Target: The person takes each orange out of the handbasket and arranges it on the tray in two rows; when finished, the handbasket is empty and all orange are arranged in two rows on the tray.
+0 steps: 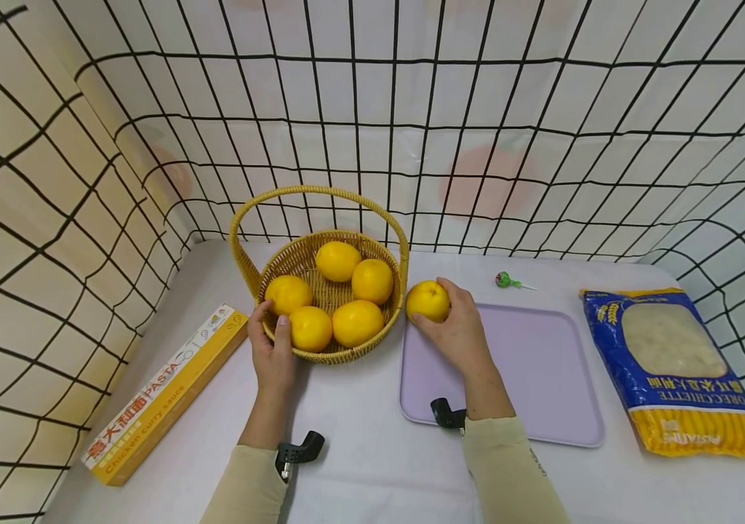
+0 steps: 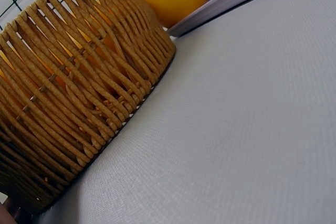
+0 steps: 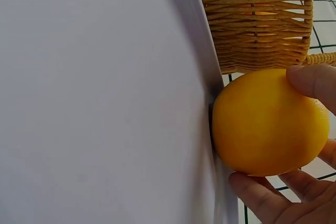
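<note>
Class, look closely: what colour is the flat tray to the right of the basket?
The tray is pale lilac; it shows best in the head view.

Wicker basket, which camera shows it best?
The head view: it shows the wicker basket almost whole, handle and inside included, with the left hand covering a bit. The left wrist view shows mostly its woven side, close up; the right wrist view, just part of its wall and handle beyond the held fruit.
</note>
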Motion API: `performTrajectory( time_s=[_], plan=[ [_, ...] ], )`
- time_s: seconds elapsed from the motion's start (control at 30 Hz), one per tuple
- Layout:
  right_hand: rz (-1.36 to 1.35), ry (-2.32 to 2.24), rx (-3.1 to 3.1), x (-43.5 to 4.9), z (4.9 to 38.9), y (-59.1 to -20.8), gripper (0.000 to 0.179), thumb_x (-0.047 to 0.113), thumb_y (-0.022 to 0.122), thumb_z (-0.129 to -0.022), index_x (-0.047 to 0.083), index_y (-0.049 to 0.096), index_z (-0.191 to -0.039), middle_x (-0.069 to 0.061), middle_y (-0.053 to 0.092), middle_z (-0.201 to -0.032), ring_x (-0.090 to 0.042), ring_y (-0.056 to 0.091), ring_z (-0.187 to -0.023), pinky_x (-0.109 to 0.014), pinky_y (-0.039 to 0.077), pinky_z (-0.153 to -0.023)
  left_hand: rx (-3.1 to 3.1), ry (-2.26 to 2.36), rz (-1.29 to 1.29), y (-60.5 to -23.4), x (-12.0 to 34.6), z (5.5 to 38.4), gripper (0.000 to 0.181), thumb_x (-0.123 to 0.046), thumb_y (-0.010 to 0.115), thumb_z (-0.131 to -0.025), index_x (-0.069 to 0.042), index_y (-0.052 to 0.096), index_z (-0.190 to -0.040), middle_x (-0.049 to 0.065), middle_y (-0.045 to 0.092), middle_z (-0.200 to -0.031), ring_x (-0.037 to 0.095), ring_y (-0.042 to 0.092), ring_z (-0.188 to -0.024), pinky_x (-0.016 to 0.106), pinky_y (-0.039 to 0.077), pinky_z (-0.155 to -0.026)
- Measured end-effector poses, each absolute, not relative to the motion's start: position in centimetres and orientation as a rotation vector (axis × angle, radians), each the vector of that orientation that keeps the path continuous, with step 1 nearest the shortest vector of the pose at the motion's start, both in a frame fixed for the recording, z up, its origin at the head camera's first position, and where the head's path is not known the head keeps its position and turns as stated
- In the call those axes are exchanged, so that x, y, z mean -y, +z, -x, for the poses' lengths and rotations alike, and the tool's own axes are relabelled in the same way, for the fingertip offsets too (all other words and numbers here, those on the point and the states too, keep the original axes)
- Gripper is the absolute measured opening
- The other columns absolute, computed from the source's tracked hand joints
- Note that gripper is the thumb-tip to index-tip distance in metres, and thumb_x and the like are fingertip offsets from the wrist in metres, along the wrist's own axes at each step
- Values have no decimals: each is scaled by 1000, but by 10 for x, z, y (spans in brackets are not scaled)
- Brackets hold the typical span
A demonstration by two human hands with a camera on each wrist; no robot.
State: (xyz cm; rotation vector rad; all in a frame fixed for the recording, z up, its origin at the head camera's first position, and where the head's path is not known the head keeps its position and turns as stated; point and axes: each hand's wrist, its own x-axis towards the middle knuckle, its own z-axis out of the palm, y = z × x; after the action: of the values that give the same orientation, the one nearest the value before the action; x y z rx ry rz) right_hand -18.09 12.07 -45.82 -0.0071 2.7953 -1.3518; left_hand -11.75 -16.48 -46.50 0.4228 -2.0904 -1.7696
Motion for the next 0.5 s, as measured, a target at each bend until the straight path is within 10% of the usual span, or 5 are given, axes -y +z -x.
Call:
performTrajectory(
  time_s=[0.5],
  plan=[
    [-28, -1423, -2704, -123, 181, -458, 88, 35, 80, -86, 19, 33, -159, -16, 36, -160, -37, 52, -130, -54, 48, -109, 2092, -1715, -388, -499, 175, 129, 43, -29, 48, -107, -21, 39, -148, 3, 29, -163, 23, 21, -157, 52, 16, -130]
  ],
)
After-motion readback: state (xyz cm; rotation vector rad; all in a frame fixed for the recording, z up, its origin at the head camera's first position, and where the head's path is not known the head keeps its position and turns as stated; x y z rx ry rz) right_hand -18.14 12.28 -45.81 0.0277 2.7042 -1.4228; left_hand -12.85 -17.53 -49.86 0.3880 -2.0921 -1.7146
